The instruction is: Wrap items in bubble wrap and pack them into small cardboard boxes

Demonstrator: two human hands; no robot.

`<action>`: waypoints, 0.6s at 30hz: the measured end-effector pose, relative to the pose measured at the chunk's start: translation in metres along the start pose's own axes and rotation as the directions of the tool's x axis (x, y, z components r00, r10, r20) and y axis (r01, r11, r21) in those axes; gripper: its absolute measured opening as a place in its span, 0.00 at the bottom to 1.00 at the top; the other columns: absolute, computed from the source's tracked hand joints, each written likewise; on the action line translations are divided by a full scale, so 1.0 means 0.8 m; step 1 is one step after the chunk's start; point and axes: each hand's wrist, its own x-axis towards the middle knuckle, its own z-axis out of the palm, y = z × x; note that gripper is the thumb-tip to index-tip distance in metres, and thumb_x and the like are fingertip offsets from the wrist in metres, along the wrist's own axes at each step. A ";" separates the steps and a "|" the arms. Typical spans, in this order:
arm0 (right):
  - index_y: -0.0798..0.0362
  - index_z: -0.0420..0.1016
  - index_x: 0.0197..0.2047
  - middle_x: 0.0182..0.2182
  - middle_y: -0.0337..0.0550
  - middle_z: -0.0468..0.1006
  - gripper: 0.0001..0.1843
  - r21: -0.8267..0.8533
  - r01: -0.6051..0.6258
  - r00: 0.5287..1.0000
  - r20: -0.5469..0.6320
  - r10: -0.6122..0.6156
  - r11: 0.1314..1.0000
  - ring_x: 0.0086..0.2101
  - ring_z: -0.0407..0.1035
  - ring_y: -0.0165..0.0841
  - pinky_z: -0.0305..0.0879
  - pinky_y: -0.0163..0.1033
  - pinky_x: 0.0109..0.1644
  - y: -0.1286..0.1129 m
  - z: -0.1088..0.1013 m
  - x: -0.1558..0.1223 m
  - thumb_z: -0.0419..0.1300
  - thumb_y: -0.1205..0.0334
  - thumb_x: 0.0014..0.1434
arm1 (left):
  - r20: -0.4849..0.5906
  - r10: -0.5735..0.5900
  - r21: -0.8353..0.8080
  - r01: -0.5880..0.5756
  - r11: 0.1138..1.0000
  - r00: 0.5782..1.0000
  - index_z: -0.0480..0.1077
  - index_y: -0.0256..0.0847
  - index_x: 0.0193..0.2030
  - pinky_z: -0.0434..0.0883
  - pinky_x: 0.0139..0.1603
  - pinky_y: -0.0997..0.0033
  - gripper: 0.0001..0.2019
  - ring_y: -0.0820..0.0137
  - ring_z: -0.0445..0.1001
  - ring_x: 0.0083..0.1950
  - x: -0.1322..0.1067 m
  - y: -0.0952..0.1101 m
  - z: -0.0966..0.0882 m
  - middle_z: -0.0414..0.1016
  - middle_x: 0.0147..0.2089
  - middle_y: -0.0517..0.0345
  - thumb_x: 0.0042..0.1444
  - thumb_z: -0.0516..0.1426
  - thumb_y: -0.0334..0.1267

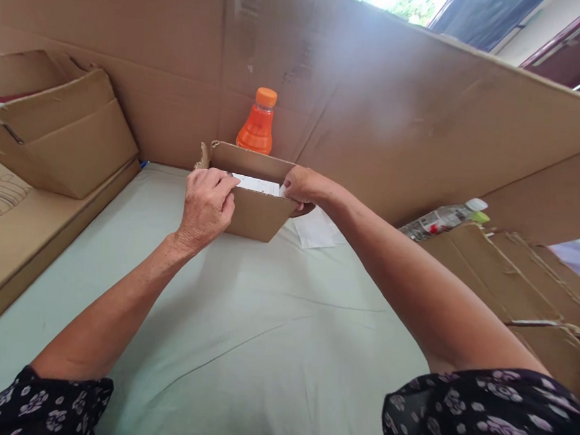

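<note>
A small open cardboard box [258, 215] stands on the pale green cloth, with white papers [257, 184] showing inside it. My left hand [208, 198] is at the box's left end, its fingers bent over the front rim and their tips by the papers. At the right end my right hand [299, 184] is closed, with its fingertips pinched on the edge of something white, apparently the papers. Its lower fingers are partly hidden by the box's right side. Right behind the box is an orange bottle [256, 126] with an orange cap, its base hidden.
White sheets [313, 229] lie on the cloth [261, 348] right of the box. A clear bottle [443, 218] with a white cap lies by cardboard boxes [505, 272] at the right. Another open carton [77, 136] stands at the left. A tall cardboard wall [182, 57] spans the back.
</note>
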 end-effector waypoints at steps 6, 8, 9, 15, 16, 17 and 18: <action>0.56 0.81 0.37 0.33 0.48 0.82 0.08 -0.091 0.022 0.977 -0.209 -0.041 0.996 0.36 0.76 0.39 0.69 0.41 0.40 0.003 -0.003 -0.012 0.63 0.66 0.53 | 0.015 -0.051 -0.064 0.051 0.997 0.999 0.75 0.43 0.48 0.63 0.62 0.46 0.14 0.56 0.72 0.52 0.000 -0.001 -0.003 0.74 0.45 0.50 0.57 0.55 0.29; 0.53 0.82 0.38 0.36 0.47 0.83 0.09 -0.079 0.043 0.918 -0.389 -0.071 0.996 0.40 0.75 0.41 0.68 0.44 0.43 0.022 -0.004 -0.038 0.62 0.60 0.57 | -0.040 -0.078 -0.098 0.074 0.992 0.996 0.73 0.42 0.53 0.61 0.66 0.45 0.18 0.54 0.69 0.59 -0.003 -0.007 -0.014 0.73 0.52 0.48 0.55 0.57 0.29; 0.52 0.82 0.38 0.36 0.46 0.83 0.10 -0.039 0.049 0.880 -0.472 -0.061 0.998 0.40 0.75 0.41 0.68 0.45 0.44 0.035 -0.002 -0.052 0.61 0.58 0.58 | -0.081 -0.109 -0.117 0.099 0.988 0.991 0.72 0.42 0.56 0.60 0.68 0.45 0.21 0.53 0.67 0.62 -0.006 -0.013 -0.020 0.72 0.55 0.48 0.54 0.59 0.29; 0.55 0.76 0.54 0.47 0.51 0.82 0.22 0.409 0.186 0.890 -0.455 0.023 0.893 0.40 0.76 0.40 0.72 0.46 0.46 0.087 0.087 -0.078 0.61 0.57 0.58 | 0.052 -0.542 -0.380 0.518 0.766 0.839 0.69 0.44 0.60 0.71 0.63 0.49 0.27 0.56 0.72 0.61 -0.046 -0.060 -0.021 0.72 0.59 0.49 0.51 0.60 0.32; 0.55 0.73 0.58 0.50 0.52 0.81 0.26 0.472 0.215 0.916 -0.402 -0.008 0.855 0.41 0.76 0.41 0.72 0.47 0.47 0.082 0.106 -0.069 0.62 0.57 0.57 | 0.131 -0.577 -0.439 0.569 0.696 0.806 0.69 0.43 0.60 0.73 0.61 0.50 0.27 0.57 0.73 0.59 -0.052 -0.064 -0.012 0.74 0.57 0.49 0.50 0.61 0.33; 0.55 0.70 0.61 0.52 0.53 0.80 0.29 0.518 0.238 0.929 -0.369 -0.036 0.822 0.43 0.76 0.42 0.73 0.48 0.48 0.074 0.122 -0.059 0.62 0.58 0.56 | 0.195 -0.593 -0.491 0.601 0.631 0.781 0.69 0.43 0.59 0.73 0.59 0.51 0.27 0.58 0.75 0.57 -0.056 -0.065 -0.003 0.75 0.56 0.49 0.49 0.61 0.34; 0.55 0.69 0.61 0.52 0.52 0.80 0.28 0.548 0.257 0.931 -0.360 -0.054 0.796 0.45 0.76 0.43 0.73 0.48 0.49 0.064 0.135 -0.049 0.61 0.58 0.57 | 0.234 -0.601 -0.534 0.618 0.577 0.764 0.69 0.42 0.59 0.74 0.59 0.52 0.27 0.58 0.76 0.56 -0.059 -0.063 0.006 0.76 0.55 0.49 0.48 0.61 0.34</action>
